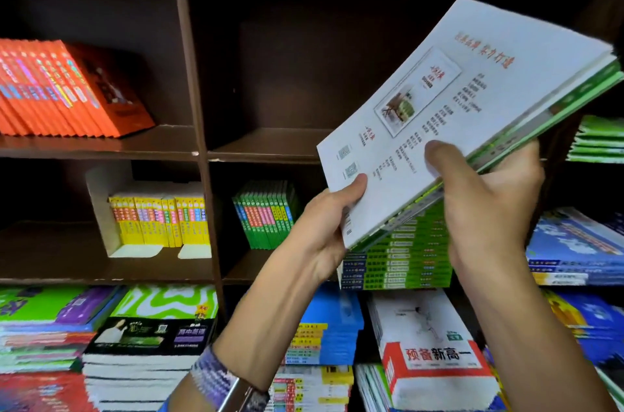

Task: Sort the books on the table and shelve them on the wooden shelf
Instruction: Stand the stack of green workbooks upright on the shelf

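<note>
Both hands hold a small stack of thin green-edged books [472, 100], white back cover up, tilted up to the right in front of the dark wooden shelf [202, 154]. My left hand [324, 229] grips the stack's lower left corner. My right hand [486, 195] clasps its lower edge, thumb on the cover. The stack hangs above a pile of green books [398, 263] lying flat in the lower middle compartment. The upper middle compartment [270, 141] behind the stack holds nothing that I can see.
Orange books [67, 87] lean in the upper left compartment. Yellow books [158, 219] stand between white bookends, green ones [266, 215] beside them. Green books [597, 138] and blue books [574, 249] lie at right. Mixed piles [152, 337] cover the table below.
</note>
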{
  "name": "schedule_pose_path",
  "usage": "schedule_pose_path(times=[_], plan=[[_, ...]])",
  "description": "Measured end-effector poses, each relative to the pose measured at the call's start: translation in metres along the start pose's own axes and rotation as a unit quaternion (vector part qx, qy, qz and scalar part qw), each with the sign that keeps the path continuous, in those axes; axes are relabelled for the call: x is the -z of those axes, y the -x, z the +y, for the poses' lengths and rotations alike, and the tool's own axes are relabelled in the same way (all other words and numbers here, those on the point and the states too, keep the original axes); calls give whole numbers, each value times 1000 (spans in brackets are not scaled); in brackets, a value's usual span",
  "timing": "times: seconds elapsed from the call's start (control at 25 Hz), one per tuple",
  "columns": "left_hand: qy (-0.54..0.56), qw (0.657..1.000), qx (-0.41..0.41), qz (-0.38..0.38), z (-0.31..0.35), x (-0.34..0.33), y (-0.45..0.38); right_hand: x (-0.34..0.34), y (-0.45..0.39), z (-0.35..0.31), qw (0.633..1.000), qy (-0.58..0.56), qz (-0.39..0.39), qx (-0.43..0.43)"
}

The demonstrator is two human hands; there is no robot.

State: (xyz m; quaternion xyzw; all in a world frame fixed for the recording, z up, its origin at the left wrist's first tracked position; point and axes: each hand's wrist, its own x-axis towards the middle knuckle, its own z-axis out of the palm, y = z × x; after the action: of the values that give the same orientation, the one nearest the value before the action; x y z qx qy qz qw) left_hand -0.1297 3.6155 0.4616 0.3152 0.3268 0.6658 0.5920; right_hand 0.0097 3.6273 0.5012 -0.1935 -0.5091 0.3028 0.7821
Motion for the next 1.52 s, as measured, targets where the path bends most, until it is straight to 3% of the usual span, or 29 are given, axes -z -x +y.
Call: schedule_pose_path(times=[0.16, 0.56, 0.72, 0.88, 1.04, 1.16, 1.2, 1.28, 1.36, 1.4, 1.52], plan=[[-55, 998, -40, -14, 2, -28, -20, 17, -43, 3, 999, -39, 11, -4], [-92, 995, 29, 11, 8, -148, -119, 64, -195, 49, 997, 7, 51, -55], [-137, 988, 63, 31, 0, -159, -147, 73, -217, 74, 995, 30, 41, -88], [-158, 986, 23, 44, 4, -157, -170, 63, -239, 71, 990, 129, 19, -49], [-317, 939, -51, 126, -5, -159, -188, 60, -253, 70, 937, 339, -7, 84], [-468, 862, -96, 170, -17, -161, -199, 70, -255, 80, 930, 352, 26, 104], [-501, 848, -112, 132, -21, -161, -203, 75, -256, 84, 930, 351, 40, 101], [-516, 851, -91, -27, -29, -166, -207, 83, -259, 90, 927, 354, 59, 112], [-557, 815, -50, -151, -39, -174, -210, 86, -263, 94, 918, 368, 60, 135], [-565, 806, -55, -167, -44, -179, -213, 86, -265, 96, 912, 382, 55, 142], [-528, 834, -104, -122, -58, -188, -223, 82, -270, 100, 894, 419, 50, 150]])
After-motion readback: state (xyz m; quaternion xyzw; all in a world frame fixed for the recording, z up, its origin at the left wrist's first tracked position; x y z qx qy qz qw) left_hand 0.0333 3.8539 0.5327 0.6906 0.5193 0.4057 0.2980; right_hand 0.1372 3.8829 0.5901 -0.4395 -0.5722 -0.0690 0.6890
